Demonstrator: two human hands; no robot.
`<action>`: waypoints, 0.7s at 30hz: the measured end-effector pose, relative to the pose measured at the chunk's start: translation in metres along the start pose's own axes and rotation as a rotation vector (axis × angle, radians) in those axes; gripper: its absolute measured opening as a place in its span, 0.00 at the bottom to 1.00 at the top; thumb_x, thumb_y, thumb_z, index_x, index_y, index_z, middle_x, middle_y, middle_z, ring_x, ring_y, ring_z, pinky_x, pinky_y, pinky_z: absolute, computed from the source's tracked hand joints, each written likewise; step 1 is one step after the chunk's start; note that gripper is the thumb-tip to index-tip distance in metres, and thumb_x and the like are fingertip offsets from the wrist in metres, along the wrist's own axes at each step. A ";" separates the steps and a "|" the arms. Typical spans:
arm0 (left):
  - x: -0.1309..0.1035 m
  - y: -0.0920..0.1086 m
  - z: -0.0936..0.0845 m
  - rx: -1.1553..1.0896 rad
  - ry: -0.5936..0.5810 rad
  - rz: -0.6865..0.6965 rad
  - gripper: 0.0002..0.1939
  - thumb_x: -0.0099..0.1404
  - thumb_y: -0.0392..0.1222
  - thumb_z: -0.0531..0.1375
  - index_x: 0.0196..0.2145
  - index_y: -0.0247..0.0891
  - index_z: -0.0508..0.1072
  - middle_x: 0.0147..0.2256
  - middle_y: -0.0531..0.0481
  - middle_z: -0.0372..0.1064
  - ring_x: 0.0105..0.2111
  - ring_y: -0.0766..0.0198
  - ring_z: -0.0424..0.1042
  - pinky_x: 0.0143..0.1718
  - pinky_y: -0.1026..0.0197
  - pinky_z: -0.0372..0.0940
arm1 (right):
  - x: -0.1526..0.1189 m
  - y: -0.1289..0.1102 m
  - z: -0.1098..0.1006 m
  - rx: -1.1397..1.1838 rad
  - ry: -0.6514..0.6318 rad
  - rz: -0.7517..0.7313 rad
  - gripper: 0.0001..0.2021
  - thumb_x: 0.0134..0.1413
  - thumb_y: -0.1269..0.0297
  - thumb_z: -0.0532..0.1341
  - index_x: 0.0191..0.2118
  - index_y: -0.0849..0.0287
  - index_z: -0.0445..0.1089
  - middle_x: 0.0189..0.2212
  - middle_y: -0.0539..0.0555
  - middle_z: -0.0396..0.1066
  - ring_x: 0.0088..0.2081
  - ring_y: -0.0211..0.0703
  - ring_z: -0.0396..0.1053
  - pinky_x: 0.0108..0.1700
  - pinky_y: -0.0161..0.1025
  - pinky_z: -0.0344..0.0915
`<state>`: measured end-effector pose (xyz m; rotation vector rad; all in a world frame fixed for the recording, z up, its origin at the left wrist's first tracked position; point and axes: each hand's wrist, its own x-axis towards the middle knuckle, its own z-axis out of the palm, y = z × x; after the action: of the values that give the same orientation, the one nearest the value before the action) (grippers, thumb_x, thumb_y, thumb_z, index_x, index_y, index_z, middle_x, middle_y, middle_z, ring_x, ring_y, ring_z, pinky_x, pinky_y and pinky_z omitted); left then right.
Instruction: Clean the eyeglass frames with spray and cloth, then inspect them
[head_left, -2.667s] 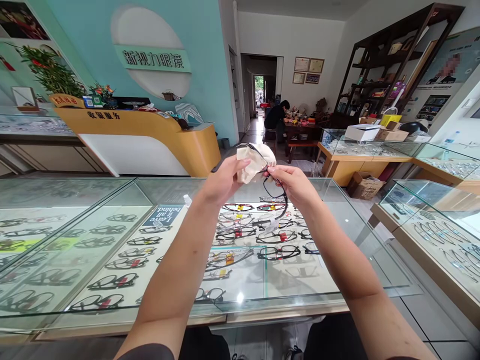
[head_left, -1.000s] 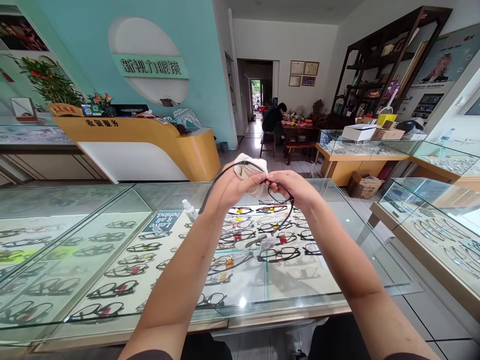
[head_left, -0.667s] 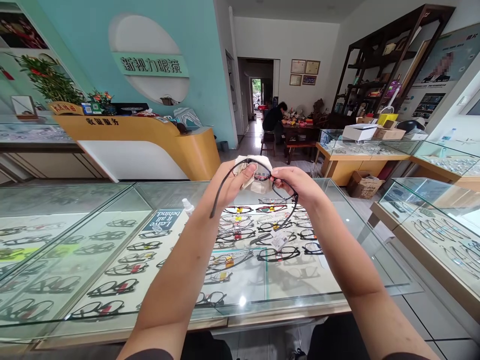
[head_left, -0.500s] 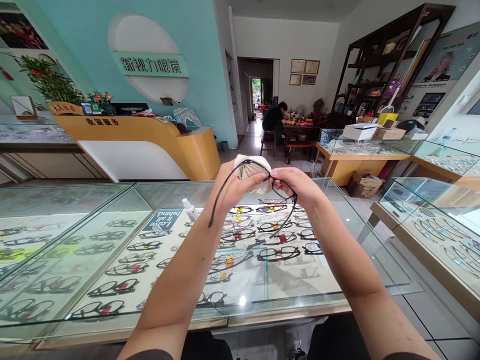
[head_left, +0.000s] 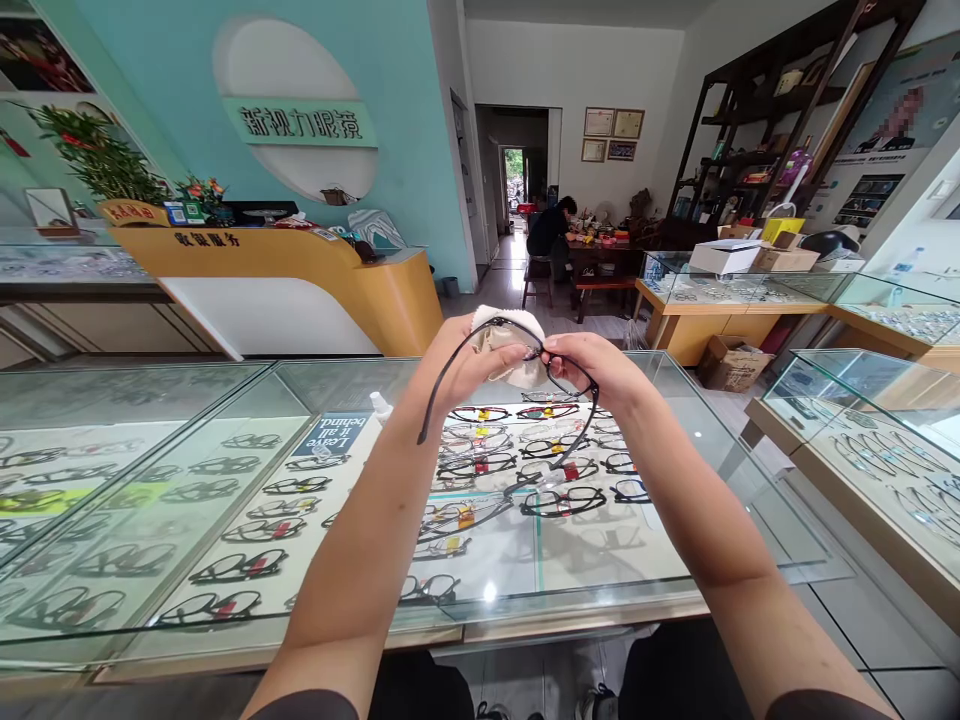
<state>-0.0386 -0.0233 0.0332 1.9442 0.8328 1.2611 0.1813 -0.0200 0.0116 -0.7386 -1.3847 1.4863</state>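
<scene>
Black-framed eyeglasses (head_left: 433, 400) are held up over the glass display case with both temples unfolded. My left hand (head_left: 466, 372) is closed on a pale cleaning cloth (head_left: 529, 374) folded around one lens, its thumb pressing near the bridge. My right hand (head_left: 604, 368) pinches the frame by the bridge and the other lens, which shows bare below its fingers. One temple arcs down over my left wrist, the other hangs beside my right wrist. The cloth and left hand hide most of the wrapped lens.
Below my forearms, the glass display case (head_left: 457, 622) holds rows of eyeglasses. A white spray bottle (head_left: 380, 406) stands on its top. Another display case (head_left: 862, 385) is at right. A yellow-and-white counter (head_left: 300, 290) stands ahead left. A person (head_left: 549, 232) sits at a table in back.
The view has shifted slightly. My left thumb has moved a little on the cloth near the bridge, and the glasses have tilted slightly. Both hands keep their hold.
</scene>
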 end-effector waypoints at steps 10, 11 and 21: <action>-0.002 -0.005 0.013 0.111 0.221 0.033 0.28 0.66 0.70 0.69 0.32 0.39 0.80 0.28 0.49 0.75 0.28 0.62 0.69 0.29 0.60 0.64 | -0.005 -0.004 0.003 0.039 0.024 -0.022 0.18 0.42 0.51 0.81 0.28 0.58 0.79 0.25 0.49 0.69 0.30 0.36 0.60 0.33 0.38 0.56; -0.003 -0.002 0.009 0.084 0.153 0.015 0.29 0.66 0.71 0.68 0.32 0.39 0.81 0.28 0.49 0.75 0.28 0.62 0.70 0.29 0.60 0.64 | -0.006 -0.006 0.002 0.030 0.024 -0.025 0.18 0.42 0.51 0.81 0.28 0.58 0.79 0.25 0.49 0.68 0.30 0.36 0.60 0.33 0.38 0.56; -0.006 0.012 0.011 0.212 0.154 0.083 0.22 0.63 0.62 0.73 0.36 0.39 0.84 0.33 0.49 0.81 0.34 0.59 0.76 0.38 0.59 0.69 | -0.006 -0.001 0.006 0.033 -0.008 -0.003 0.18 0.45 0.50 0.80 0.29 0.59 0.79 0.24 0.49 0.68 0.29 0.36 0.60 0.33 0.37 0.56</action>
<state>-0.0285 -0.0366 0.0366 2.0856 1.0078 1.4353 0.1786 -0.0277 0.0121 -0.7099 -1.3634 1.5083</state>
